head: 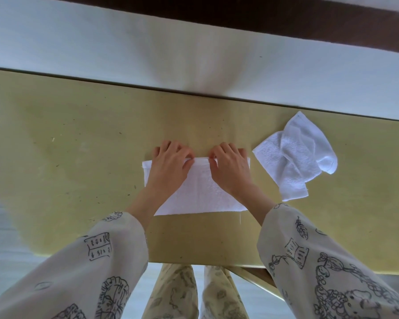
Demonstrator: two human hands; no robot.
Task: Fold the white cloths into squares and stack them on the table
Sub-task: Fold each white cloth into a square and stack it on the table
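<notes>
A white cloth lies flat on the yellow-green table, folded into a wide rectangle in front of me. My left hand and my right hand rest side by side on its far edge, fingers curled over that edge and thumbs pinching it near the middle. A second white cloth lies crumpled and unfolded to the right, a short gap from my right hand.
The table's far edge meets a pale wall. Its near edge runs just above my patterned trouser legs. Bare tabletop spreads to the left of the cloth.
</notes>
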